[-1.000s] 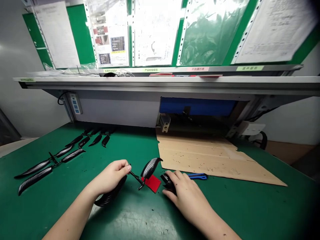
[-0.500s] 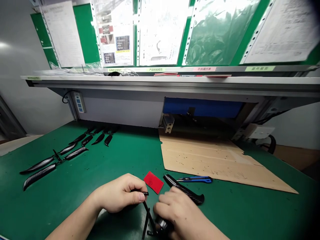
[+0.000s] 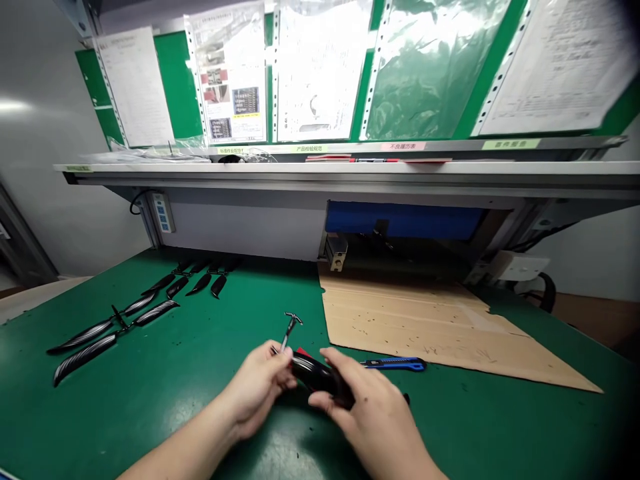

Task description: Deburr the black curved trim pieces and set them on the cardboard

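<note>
My left hand [image 3: 265, 383] is closed near the middle of the bench. It pinches one end of a glossy black curved moulded piece [image 3: 315, 373], and a thin black stem with a T-shaped tip [image 3: 291, 325] sticks up from the fingers. Around the other end of that piece my right hand [image 3: 367, 407] is wrapped, thumb below and fingers above. Whether stem and piece are joined is hidden by the left fingers. Behind the hands, only a corner of a red card [image 3: 302, 351] shows. A blue utility knife [image 3: 397, 363] lies just beyond the right hand.
Several black curved pieces, joined in pairs by thin runners, lie on the left of the green bench [image 3: 240, 313], such as one striped piece [image 3: 85, 357]. A flat cardboard sheet [image 3: 400, 313] covers the right rear. A shelf [image 3: 300, 170] crosses above, with papers behind it.
Both hands have raised and turned the black piece, so it now lies across between them. The stem points up and away instead of down. The red card is now mostly covered.
</note>
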Available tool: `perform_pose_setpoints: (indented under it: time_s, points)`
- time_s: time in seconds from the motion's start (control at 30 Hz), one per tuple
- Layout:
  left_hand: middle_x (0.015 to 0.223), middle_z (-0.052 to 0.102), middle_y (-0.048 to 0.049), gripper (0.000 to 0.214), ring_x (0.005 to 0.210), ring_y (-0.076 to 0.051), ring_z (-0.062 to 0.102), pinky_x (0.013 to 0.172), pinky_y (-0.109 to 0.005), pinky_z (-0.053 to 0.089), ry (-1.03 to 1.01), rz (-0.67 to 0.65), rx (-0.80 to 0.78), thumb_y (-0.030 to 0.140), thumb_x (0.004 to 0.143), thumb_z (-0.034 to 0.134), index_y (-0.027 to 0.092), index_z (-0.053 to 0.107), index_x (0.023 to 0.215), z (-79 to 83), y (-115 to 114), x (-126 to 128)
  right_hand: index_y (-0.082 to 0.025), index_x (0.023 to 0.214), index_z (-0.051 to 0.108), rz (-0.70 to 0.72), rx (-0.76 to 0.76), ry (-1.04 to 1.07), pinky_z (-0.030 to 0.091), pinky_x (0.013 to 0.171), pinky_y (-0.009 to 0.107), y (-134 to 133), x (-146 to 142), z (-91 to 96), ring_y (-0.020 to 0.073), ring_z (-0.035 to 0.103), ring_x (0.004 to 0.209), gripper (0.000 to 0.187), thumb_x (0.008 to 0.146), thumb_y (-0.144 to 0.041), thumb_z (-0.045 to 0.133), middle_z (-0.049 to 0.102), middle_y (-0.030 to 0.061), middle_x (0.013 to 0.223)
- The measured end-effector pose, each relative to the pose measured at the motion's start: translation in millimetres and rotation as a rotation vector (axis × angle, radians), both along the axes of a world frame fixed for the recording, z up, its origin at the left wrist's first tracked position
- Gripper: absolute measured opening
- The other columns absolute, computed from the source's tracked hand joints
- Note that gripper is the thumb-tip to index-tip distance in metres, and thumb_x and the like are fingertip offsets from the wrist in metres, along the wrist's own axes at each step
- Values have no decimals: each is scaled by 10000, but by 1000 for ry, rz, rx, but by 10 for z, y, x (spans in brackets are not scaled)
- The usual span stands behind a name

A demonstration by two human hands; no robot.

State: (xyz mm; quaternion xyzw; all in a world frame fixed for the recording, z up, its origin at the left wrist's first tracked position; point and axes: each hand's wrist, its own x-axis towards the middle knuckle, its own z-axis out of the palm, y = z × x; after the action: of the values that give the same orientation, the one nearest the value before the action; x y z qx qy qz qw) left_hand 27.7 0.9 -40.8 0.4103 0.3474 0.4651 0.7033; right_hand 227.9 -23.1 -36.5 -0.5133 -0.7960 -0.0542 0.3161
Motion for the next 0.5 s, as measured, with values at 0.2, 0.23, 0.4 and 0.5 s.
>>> perform_pose_setpoints:
  time_s: [0.2,0.23,0.4,0.5]
  points:
    - [884,596,-70,358,776,-138,544,753,-265,399,-71,-147,-1,308,770,744,131,497,960,-32,-157,156,-194,1122,577,33,-81,-318,479,622,330,-29,-126,-103,240,639,731,460,720,-217,799,657,48,911]
    - [945,602,-80,445,801,-145,557,779,-275,408,0,-109,5,319,761,759,138,483,1061,-38,-153,154,-191,1095,592,30,-93,-366,476,620,330,-26,-125,-123,236,636,703,464,685,-177,809,651,42,879]
    - [1220,534,-148,630,1136,-240,516,1006,-361,373,-12,-35,170,512,811,676,179,422,1282,60,-137,114,-195,1145,566,184,-68,-362,494,650,329,-49,-158,-145,235,642,735,487,699,-164,759,653,46,939]
    - [1226,545,-175,574,1171,-277,509,1030,-384,369,-278,-52,146,566,806,648,136,541,1171,131,-151,117,-233,1214,509,289,-98,-181,528,731,294,-58,-186,-123,227,647,908,456,801,-258,700,647,36,1090]
